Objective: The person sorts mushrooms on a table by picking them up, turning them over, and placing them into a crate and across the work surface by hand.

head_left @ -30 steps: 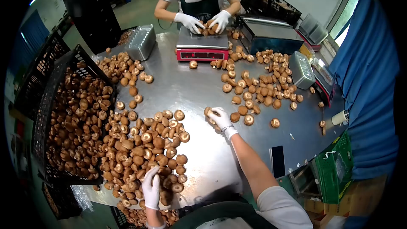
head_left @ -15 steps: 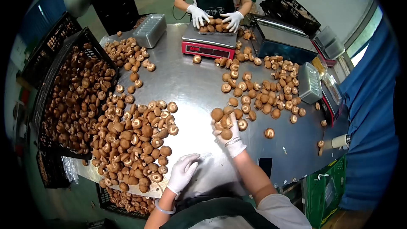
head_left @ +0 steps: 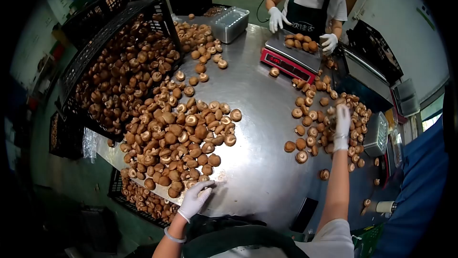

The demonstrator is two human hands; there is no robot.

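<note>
My left hand (head_left: 194, 200), in a white glove, hangs at the table's near edge beside the large mushroom pile (head_left: 186, 136). Its fingers are stretched out, thumb apart, with nothing in them. My right hand (head_left: 342, 126), also white-gloved, reaches out over the smaller mushroom group (head_left: 312, 131) on the right. Its fingers point away from me and are partly blurred among the brown caps, so I cannot make out whether any mushroom is in them.
A tilted black crate (head_left: 167, 24) of mushrooms stands left. Across the metal table (head_left: 257, 162), a co-worker's gloved hands flank a red scale (head_left: 288, 67) bearing mushrooms. Plastic trays (head_left: 230, 25), a black phone-like slab (head_left: 304, 214) and a white cylinder (head_left: 384, 207) lie around.
My right hand has moved forward and right to the mushroom group; the mushrooms it held are no longer distinguishable. The view has turned left. The co-worker's hands have come off the mushrooms on the scale.
</note>
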